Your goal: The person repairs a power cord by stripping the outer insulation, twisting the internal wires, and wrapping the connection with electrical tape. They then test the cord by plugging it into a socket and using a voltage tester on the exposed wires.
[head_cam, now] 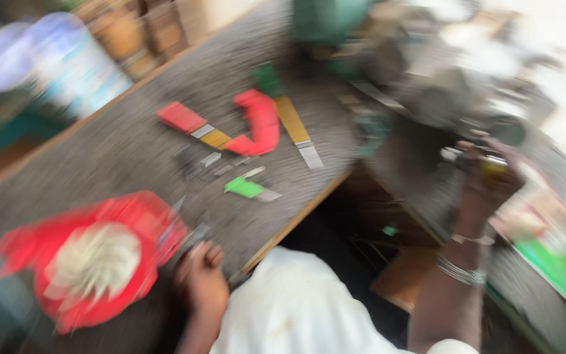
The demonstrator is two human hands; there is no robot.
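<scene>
The picture is badly motion-blurred. My left hand (pixel 201 278) rests at the near edge of a grey speckled worktop (pixel 132 144), fingers curled around a small dark metal object (pixel 194 236) next to a red plastic bag (pixel 93 259) with pale stuff inside. My right hand (pixel 486 174), with metal bangles on the wrist, is raised at the right and closed on a thin metal tool (pixel 456 154) with a yellowish part. On the worktop lie flat tools with red, yellow and green handles (pixel 257 121) and a small green-handled blade (pixel 247 188).
A large white and blue container (pixel 54 59) stands at the far left. Dark blurred machinery (pixel 440 98) fills the upper right. A green sheet (pixel 555 265) lies at the right. A gap with a wooden shelf (pixel 361 223) opens between the surfaces.
</scene>
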